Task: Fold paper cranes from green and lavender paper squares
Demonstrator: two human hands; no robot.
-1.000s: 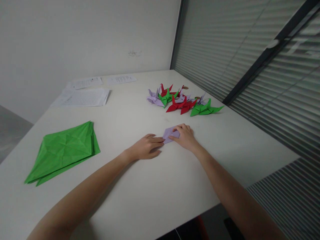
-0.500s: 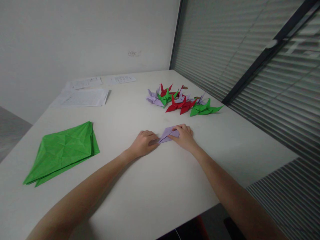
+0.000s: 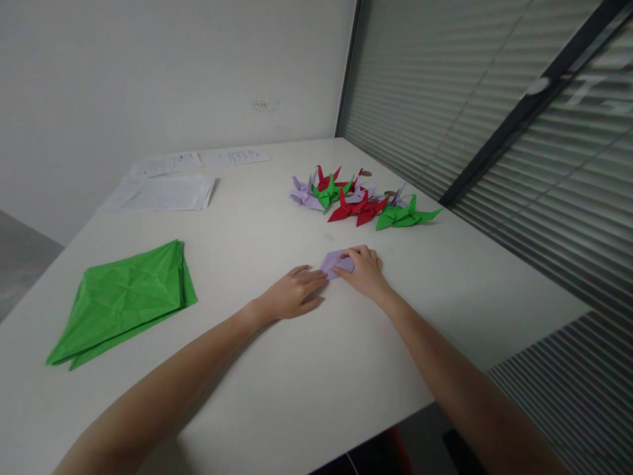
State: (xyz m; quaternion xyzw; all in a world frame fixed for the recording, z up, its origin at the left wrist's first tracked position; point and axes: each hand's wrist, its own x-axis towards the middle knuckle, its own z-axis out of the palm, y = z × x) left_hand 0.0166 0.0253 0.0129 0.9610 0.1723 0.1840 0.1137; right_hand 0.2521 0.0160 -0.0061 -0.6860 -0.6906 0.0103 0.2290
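A small lilac folded paper (image 3: 333, 262) lies flat on the white table (image 3: 306, 376) in front of me. My right hand (image 3: 364, 270) rests on its right part, with curled fingers pressing it down. My left hand (image 3: 293, 295) lies flat on the table with its fingers stretched out, and their tips touch the paper's left edge. Part of the paper is hidden under my right fingers.
A pile of folded paper figures (image 3: 360, 200) in red, green and lilac sits beyond my hands. A stack of large green sheets (image 3: 126, 297) lies at the left. White printed pages (image 3: 161, 191) lie at the far left. A window with blinds (image 3: 494, 119) runs along the right.
My left hand was curled at the paper's left tip half a second ago and has now flattened out beside it. The paper's pointed left flap has been pressed down. The right hand has stayed put.
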